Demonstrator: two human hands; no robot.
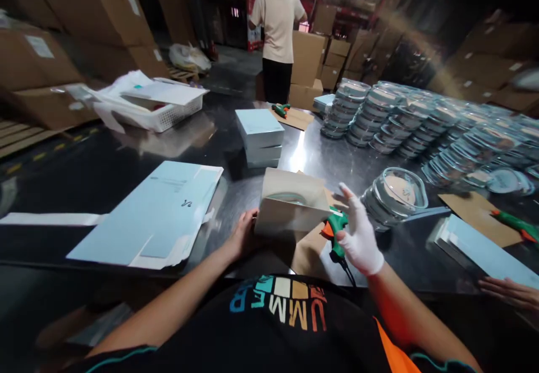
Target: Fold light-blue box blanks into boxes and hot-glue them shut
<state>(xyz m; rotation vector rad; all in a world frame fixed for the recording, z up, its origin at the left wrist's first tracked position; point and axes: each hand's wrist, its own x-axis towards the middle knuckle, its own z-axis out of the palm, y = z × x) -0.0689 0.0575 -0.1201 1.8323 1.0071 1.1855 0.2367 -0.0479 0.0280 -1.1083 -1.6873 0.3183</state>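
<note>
Table (229, 193): bore the work, dark and shiny.
Dishes (379, 117): stood stacked at right, probably to save space.
Cartons (168, 210): lay flat in a pile at left, likely for compactness.
Box (290, 218): stood on table before the person, opening exposed, clear rim (286, 198) inside.
Right hand (360, 238): gloved, perhaps against heat; fingers spread, nothing gripped.
Left hand (243, 232): against box's side, seemingly steadying; could not tell if gripping.
Gun (336, 227): just beside box, presumably for reach.

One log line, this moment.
left hand: against open box | right hand: gloved, fingers spread, near green glue gun | beyond: stacked pale-blue boxes
</note>
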